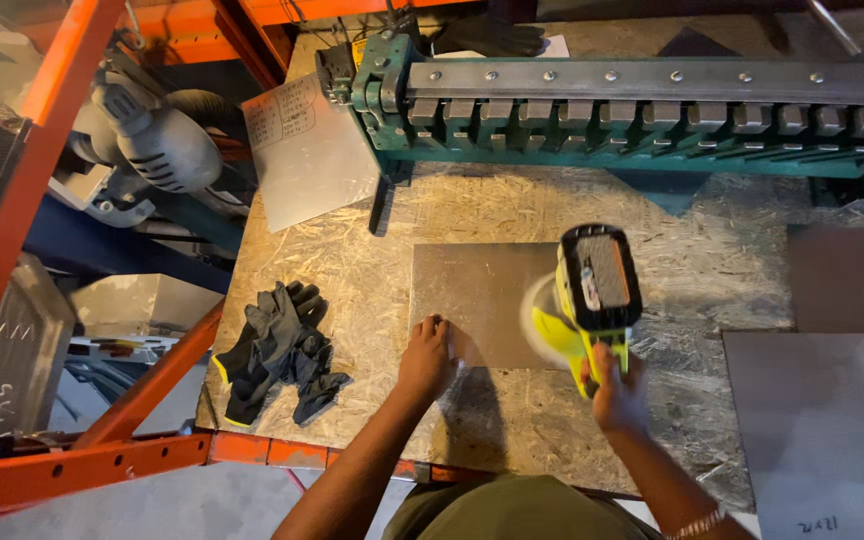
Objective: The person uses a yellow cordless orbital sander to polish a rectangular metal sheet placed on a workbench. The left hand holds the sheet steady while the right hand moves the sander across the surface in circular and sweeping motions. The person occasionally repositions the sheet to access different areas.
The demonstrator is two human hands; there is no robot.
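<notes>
A flat sheet of grey metal (479, 290) lies on the chipboard bench top (372, 260). My left hand (425, 355) presses down on the sheet's near left corner with its fingers curled. My right hand (617, 392) grips the handle of a yellow and black cordless power tool (592, 295), held over the sheet's right edge. The tool's front is blurred with motion where it meets the metal.
A green sheet-metal bending brake (632, 110) spans the back of the bench. A pair of black gloves (277, 350) lies at the left. Another metal sheet (307, 150) rests at the back left, and a larger one (832, 420) at the right. Orange racking beams (82, 470) border the bench.
</notes>
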